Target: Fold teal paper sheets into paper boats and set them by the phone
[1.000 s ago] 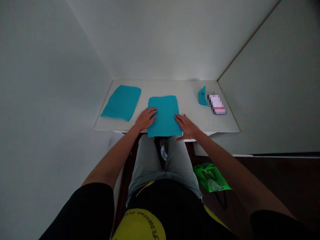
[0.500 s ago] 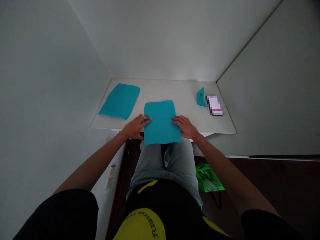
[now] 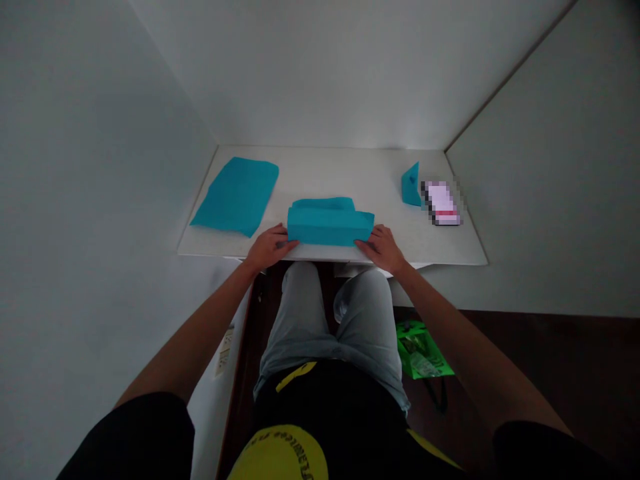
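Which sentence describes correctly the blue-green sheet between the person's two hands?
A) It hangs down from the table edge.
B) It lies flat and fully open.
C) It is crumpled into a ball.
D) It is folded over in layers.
D: the teal sheet lies doubled over in layers on the white table, between the left hand and right hand.

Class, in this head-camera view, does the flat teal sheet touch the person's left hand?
No, the left hand is at the left end of the folded teal sheet, apart from the flat teal sheet.
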`<action>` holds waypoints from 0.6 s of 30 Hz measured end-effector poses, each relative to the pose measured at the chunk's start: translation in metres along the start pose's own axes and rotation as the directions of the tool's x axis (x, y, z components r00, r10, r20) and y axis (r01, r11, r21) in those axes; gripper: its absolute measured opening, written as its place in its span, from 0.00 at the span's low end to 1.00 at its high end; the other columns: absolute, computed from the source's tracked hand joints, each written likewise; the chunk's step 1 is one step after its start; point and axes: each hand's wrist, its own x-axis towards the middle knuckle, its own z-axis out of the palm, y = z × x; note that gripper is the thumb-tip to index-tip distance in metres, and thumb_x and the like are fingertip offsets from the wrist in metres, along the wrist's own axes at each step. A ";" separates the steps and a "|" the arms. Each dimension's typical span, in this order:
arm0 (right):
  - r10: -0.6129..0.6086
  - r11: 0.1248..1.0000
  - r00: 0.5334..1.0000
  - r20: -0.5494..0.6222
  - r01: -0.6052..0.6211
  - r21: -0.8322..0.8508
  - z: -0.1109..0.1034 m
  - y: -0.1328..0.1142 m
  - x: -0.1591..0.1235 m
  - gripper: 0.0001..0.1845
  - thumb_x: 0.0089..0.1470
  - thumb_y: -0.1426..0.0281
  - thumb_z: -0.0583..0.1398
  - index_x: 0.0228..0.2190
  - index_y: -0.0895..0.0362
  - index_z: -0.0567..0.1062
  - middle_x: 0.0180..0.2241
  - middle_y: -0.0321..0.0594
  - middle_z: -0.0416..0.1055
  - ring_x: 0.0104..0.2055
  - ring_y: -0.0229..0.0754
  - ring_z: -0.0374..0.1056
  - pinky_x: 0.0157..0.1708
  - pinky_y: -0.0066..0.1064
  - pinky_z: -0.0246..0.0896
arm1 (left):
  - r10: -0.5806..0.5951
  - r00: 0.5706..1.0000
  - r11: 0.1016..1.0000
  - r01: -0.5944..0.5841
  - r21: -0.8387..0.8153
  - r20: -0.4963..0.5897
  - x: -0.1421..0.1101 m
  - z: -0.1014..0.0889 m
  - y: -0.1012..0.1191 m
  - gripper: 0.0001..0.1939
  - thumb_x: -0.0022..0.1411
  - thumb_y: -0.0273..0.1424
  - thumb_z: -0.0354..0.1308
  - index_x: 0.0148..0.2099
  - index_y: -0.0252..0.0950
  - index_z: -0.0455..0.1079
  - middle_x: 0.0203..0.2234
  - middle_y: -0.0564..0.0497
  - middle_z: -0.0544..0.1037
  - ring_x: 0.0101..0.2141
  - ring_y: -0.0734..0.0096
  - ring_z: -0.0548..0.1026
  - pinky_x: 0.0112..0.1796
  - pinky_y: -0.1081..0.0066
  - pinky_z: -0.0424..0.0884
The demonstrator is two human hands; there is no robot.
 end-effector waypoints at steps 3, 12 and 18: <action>0.091 0.995 0.996 -0.022 -0.090 0.051 0.000 0.001 0.006 0.33 0.74 0.43 0.51 0.30 0.53 0.78 0.32 0.43 0.76 0.39 0.50 0.68 0.44 0.43 0.60 | -0.025 0.999 0.997 0.021 -0.073 -0.042 0.001 0.000 0.005 0.21 0.72 0.51 0.62 0.38 0.41 0.85 0.45 0.46 0.86 0.50 0.55 0.84 0.66 0.50 0.74; 0.401 0.909 0.899 -0.174 -0.366 0.200 0.006 -0.004 0.024 0.33 0.69 0.36 0.52 0.31 0.51 0.73 0.23 0.35 0.69 0.27 0.44 0.64 0.31 0.35 0.56 | -0.164 0.985 0.975 0.152 -0.161 -0.063 0.007 0.003 0.007 0.25 0.70 0.55 0.59 0.31 0.41 0.76 0.31 0.51 0.83 0.40 0.61 0.83 0.67 0.51 0.70; 0.373 0.893 0.924 -0.084 -0.333 0.304 0.000 -0.008 0.012 0.34 0.67 0.34 0.55 0.36 0.51 0.74 0.25 0.33 0.68 0.28 0.42 0.65 0.31 0.35 0.59 | -0.196 0.979 0.965 0.183 -0.188 -0.055 0.005 0.002 0.013 0.26 0.61 0.58 0.69 0.42 0.41 0.77 0.42 0.47 0.85 0.46 0.55 0.84 0.60 0.51 0.76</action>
